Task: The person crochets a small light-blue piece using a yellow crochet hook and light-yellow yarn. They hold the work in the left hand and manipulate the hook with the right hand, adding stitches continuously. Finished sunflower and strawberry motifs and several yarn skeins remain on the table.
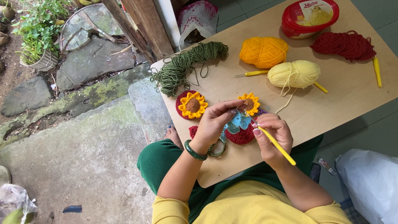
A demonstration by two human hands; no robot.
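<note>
1. Between both sets of fingers, above the worktop (331, 103): small crochet sunflower (250, 103), pinched by left hand (213, 124).
2. Clenched in right hand (271, 135): yellow crochet hook (277, 145), tip at the flower's edge.
3. Just beyond the fingers: pale yellow yarn ball (294, 74), strand trailing back.
4. Best handled by keeping the pinch close to the working stitch, the strand lightly taut.
5. Left of the fingers: finished sunflower coaster (191, 105).
</note>
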